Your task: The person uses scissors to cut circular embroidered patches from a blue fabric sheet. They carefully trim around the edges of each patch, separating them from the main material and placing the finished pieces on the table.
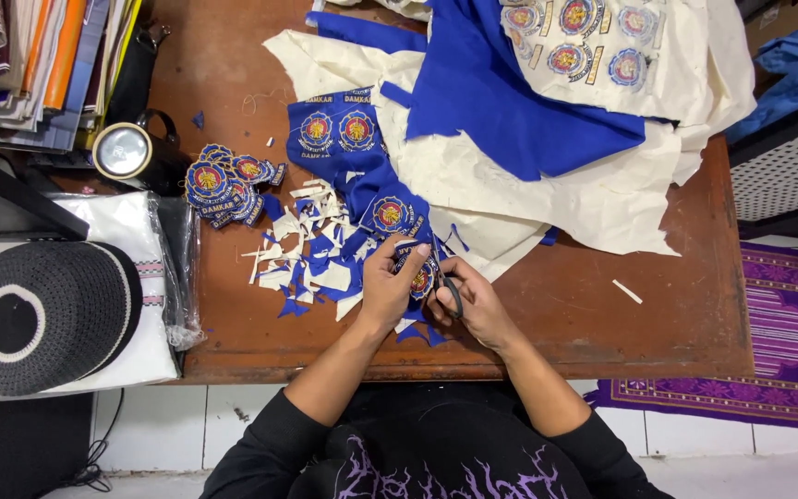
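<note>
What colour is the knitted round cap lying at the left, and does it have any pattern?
The knitted round cap is black with white ring stripes, seen in the head view.

Your left hand (390, 282) pinches a round embroidered blue badge (421, 280); your right hand (475, 300) works small black scissors (454, 296) on the brown wooden worktop (584, 305).

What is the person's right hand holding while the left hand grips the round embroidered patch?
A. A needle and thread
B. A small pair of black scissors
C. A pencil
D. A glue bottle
B: the right hand has its fingers through the dark handles of small scissors, set against the round patch that the left hand grips over the wooden table.
</note>
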